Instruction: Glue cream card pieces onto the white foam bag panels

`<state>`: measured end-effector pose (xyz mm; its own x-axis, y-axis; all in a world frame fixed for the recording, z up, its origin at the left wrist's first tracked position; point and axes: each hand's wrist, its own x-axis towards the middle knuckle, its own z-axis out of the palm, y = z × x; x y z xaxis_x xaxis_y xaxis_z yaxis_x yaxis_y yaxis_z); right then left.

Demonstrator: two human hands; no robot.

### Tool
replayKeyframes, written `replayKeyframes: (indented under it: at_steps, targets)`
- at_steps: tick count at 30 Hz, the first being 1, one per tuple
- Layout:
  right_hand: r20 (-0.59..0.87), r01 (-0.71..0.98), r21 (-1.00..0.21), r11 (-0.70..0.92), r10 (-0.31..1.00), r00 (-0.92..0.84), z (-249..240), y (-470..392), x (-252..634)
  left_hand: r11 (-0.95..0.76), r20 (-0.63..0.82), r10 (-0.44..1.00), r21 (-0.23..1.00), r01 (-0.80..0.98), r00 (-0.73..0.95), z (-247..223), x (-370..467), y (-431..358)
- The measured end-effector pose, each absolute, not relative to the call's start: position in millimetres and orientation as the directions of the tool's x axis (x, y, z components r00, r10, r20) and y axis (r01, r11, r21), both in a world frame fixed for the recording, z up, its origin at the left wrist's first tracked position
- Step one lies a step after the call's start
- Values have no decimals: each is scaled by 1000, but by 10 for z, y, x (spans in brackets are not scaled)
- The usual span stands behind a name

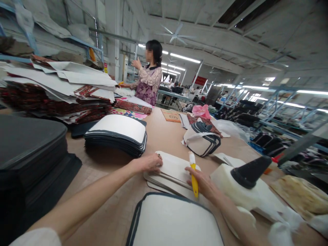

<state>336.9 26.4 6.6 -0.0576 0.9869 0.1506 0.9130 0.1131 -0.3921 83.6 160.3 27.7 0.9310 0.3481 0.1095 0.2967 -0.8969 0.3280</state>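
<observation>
My left hand has its fingers closed at the left edge of a pale rounded panel, the top one of a small stack. In my right hand is a flat brush with a yellow handle and whitish bristles pointing up and away. The fingers of that hand also reach the panel's right edge. Nearer to me lies a white panel with a dark border, on top of another. To the right stands a whitish container with a black cone-shaped part.
A curved stack of dark-edged white panels stands at left, beside tall dark sheets and piled patterned pieces. A tied bundle lies beyond my hands. Another person stands at the table's far side.
</observation>
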Motion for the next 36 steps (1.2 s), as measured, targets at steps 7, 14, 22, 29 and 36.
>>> replayKeyframes:
  at_steps: [7, 14, 22, 29, 36]
  targets:
    - [230, 952, -271, 140, 970, -77, 171, 241, 3397, -836, 287, 530, 336, 435, 798, 377, 967, 1599]
    - [546, 930, -362, -63, 794, 267, 974, -178, 3351, -749, 603, 663, 529, 400, 444, 1346, 729, 1322]
    - [409, 612, -791, -18, 728, 550, 1297, -1146, 2963, -188, 234, 828, 972, -140, 510, 1407, 138, 569]
    - [252, 525, -835, -163, 735, 630, 803, -1452, 2940, 68, -44, 772, 998, -13, 634, 690, -50, 117]
    - [184, 506, -826, -247, 730, 658, 595, -1421, 2949, 66, -107, 792, 994, 90, 601, 335, -9, 84]
